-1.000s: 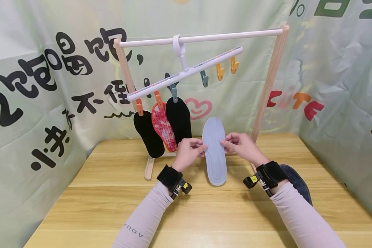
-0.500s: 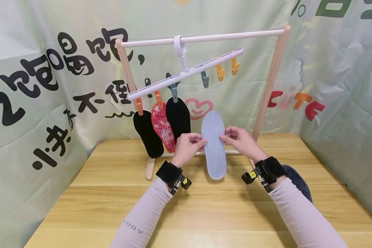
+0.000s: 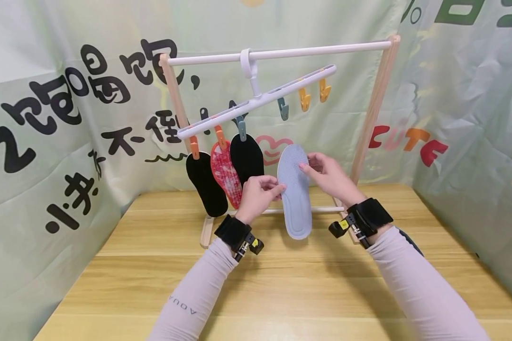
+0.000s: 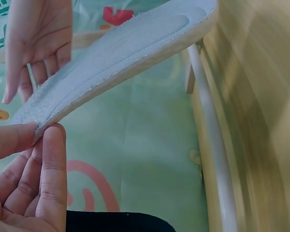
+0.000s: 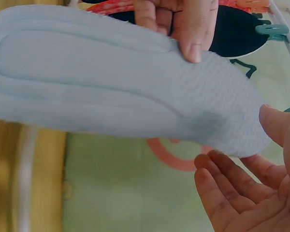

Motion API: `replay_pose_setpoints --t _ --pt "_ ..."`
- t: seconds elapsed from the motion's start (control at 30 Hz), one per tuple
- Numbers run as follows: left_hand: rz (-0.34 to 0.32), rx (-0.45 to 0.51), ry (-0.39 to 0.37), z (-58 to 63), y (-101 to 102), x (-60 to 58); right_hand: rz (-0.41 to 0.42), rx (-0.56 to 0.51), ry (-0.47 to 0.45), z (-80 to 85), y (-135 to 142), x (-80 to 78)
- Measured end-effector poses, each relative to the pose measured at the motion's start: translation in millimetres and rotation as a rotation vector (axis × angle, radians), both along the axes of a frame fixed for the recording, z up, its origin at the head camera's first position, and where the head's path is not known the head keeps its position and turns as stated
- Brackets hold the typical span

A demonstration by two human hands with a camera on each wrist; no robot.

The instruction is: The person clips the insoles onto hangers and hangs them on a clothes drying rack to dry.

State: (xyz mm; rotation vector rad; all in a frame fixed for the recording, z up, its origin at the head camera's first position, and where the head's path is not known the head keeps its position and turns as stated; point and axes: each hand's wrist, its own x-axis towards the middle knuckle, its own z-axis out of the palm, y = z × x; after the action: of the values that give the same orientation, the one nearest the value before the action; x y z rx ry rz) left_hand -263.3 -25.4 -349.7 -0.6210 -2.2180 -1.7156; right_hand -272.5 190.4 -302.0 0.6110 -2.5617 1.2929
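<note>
A light grey insole is held raised in front of the drying rack, its toe end up. My left hand pinches its left edge; in the left wrist view the thumb lies on the top face and the fingers are underneath. My right hand is at the upper right edge. There its thumb is right by the insole's toe end, and its fingers are loosely extended behind, not closed on it. To the left, a red patterned insole hangs between two black insoles.
A wooden rack carries a white bar, from which a white clip hanger hangs tilted. Orange and blue-grey clips hold the hung insoles. A blue-grey clip and two yellow clips hang unfilled. A dark insole lies behind my right forearm.
The grey insole has risen in both hands. My right hand has slid up along its edge toward the toe end and loosened, while the left keeps its pinch.
</note>
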Motion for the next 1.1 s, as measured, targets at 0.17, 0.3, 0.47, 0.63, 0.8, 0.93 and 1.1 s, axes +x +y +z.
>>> replay_pose_setpoints --t 0.17,0.3,0.47,0.63,0.8,0.93,1.1 --pt "0.022 -0.013 0.029 4.3 -0.8 -2.4 0.008 0.010 0.090 20.9 -6.3 -2.5" --pt "0.031 -0.027 0.035 7.8 -2.6 -2.8 0.007 -0.012 0.126 37.4 -12.5 -6.0" --pt "0.037 -0.033 0.030 10.8 -3.7 -3.6 -0.003 -0.011 0.164 55.0 -20.6 -11.0" --pt "0.033 -0.028 0.036 13.4 -5.3 -4.6 0.014 -0.023 0.186 67.6 -28.9 -17.1" --pt "0.021 -0.020 0.033 15.2 -8.6 -6.3 0.011 -0.026 0.191 74.5 -37.6 -20.3" --pt "0.014 -0.009 0.032 15.8 -10.7 -7.3 0.005 -0.054 0.188 78.8 -43.4 -23.0" --pt "0.012 -0.004 0.037 15.3 -13.6 -8.1 -0.003 -0.081 0.199 86.4 -50.6 -25.3"
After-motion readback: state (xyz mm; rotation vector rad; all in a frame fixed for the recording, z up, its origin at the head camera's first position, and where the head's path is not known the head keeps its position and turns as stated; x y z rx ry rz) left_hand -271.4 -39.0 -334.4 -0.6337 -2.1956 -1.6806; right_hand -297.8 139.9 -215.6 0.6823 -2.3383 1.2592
